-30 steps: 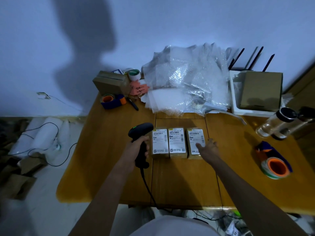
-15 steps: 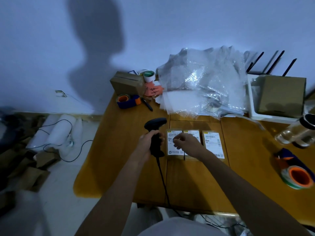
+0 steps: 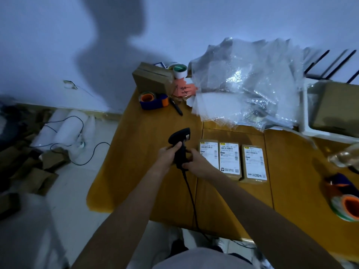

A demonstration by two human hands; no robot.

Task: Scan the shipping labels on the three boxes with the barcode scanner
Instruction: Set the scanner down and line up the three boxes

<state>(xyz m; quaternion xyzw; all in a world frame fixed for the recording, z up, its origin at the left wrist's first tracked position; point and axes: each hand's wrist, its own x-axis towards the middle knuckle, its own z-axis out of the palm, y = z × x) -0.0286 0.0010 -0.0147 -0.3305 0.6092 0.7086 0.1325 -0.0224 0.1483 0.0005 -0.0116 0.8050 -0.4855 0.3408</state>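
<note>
Three small brown boxes with white shipping labels lie side by side on the wooden table: the left box [image 3: 209,154], the middle box [image 3: 229,159] and the right box [image 3: 254,163]. A black corded barcode scanner [image 3: 180,138] stands upright just left of them. My left hand [image 3: 167,154] grips its handle from the left. My right hand [image 3: 195,162] holds the same handle from the right, its wrist lying over the left box's near corner. The scanner's cable [image 3: 191,199] runs down toward me.
Crumpled bubble wrap [image 3: 250,84] fills the table's back. A cardboard box [image 3: 152,78], a tape dispenser [image 3: 153,100] and a pen [image 3: 175,108] sit at the back left. Another tape dispenser [image 3: 345,200] is at the right edge, a white tray [image 3: 307,113] behind it. Floor clutter lies left.
My right hand left the right box, crossed leftward over the labels and now holds the scanner's handle together with my left hand. The view shifted, so the table appears further right.
</note>
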